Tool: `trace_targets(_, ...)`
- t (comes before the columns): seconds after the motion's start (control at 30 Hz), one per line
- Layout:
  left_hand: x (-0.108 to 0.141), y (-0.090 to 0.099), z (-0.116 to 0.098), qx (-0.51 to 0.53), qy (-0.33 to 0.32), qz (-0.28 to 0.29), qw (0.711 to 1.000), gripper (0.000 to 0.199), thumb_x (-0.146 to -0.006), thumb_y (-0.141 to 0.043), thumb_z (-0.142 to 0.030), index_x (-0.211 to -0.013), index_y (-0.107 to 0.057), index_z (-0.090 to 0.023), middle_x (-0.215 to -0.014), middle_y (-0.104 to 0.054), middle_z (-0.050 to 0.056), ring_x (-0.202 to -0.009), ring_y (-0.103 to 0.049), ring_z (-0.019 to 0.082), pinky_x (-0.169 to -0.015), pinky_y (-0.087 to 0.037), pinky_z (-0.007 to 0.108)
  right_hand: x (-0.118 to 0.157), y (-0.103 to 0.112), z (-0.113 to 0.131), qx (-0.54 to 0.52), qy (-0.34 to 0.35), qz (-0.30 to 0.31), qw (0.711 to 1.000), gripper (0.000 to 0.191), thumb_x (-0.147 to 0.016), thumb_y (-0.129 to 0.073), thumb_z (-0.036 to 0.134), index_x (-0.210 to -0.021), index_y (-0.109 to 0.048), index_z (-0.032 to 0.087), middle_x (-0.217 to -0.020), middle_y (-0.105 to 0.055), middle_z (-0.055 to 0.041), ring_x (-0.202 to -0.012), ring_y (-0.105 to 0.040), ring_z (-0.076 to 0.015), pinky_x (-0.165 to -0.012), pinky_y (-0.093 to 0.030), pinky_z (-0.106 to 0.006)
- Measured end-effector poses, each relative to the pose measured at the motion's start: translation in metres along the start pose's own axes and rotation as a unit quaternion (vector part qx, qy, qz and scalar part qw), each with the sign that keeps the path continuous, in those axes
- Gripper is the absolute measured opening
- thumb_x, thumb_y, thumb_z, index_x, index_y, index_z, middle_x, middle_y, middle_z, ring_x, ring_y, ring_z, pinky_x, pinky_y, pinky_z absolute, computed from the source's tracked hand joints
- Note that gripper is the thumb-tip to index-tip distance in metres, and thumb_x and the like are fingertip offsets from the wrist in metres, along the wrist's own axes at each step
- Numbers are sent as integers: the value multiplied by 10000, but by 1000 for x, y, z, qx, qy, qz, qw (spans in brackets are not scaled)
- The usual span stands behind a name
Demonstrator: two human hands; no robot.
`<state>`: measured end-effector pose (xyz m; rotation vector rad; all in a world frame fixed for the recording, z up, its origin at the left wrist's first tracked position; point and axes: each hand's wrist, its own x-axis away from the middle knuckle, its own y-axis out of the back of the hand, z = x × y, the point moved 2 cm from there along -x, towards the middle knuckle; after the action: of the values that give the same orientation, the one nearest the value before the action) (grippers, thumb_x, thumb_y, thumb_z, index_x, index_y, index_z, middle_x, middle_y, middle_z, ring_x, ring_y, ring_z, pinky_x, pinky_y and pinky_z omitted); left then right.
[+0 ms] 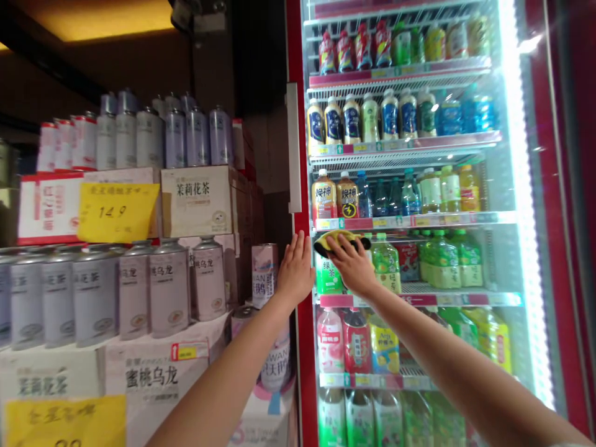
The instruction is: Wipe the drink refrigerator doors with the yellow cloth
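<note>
The largest thing is the lit drinks cooler with red frame [304, 347]. Beside it, one carton [153, 397] reads 蜜桃乌龙, and a smaller carton [195, 214] reads 茉莉花茶. A yellow sign [116, 214] shows 14.9 in handwriting. The left hand [298, 270] lies flat on the cooler's red frame, its fingers straight and holding nothing. The right hand [351, 264] is spread over a yellow and black cloth [321, 246], pressing it on the glass door, in front of the shelf with green bottles. The cloth seems light, soft and not fragile; it should fold easily, so it is best taken from above, with palm and fingers over its middle. Two bottles [324, 197] [347, 197] read 焕神; smaller price labels are too blurred for reading.
</note>
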<state>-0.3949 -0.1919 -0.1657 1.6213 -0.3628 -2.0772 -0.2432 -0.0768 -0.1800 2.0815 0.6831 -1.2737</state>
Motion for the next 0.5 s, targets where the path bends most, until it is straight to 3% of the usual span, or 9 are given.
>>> trace_targets(0.07,-7,-6,-3,-1,-10,-1,1000,861,-889,-528,-189,-1629,-98,-103,-1721,-130,195,-1600,-96,311,-1278,-220,520,1,-2,4,-1,35,18,999,323,-959,-558,174,-1212,-725,286,-1591,-488,10,-1483,-407,-293,-1285,-123,-586)
trace_targets(0.13,-17,-10,-5,1,-12,-7,1000,910,-875,-555,-195,-1631,-58,-102,-1723,-113,196,-1601,-77,313,-1281,-207,518,-11,-1,-2,-2,22,16,1000,337,-970,-539,184,-1234,-716,299,-1593,-484,24,-1489,-400,-278,-1288,-132,-577)
trace_targets(0.23,-29,-14,-5,8,5,-16,1000,965,-868,-573,-207,-1626,9,-70,-1718,-90,221,-1600,-56,324,-1283,-198,516,-24,4,-17,4,-51,-6,999,409,-980,-490,162,-1326,-669,288,-1617,-448,3,-1509,-370,-284,-1278,-157,-577)
trace_targets(0.37,-30,-14,-2,6,-3,-7,1000,947,-869,-609,-234,-1627,-60,-84,-1721,-61,217,-1598,-37,342,-1280,-194,530,1,3,-17,26,-138,-23,990,443,-973,-486,136,-1372,-641,251,-1635,-415,-57,-1524,-340,-317,-1262,-155,-598)
trace_targets(0.5,-22,-12,1,-4,-2,32,999,978,-842,-694,-269,-1616,-132,-68,-1716,-60,233,-1596,-52,356,-1279,-200,531,9,1,-10,17,-73,33,997,361,-983,-527,178,-1277,-700,296,-1616,-448,0,-1517,-350,-310,-1247,-193,-610)
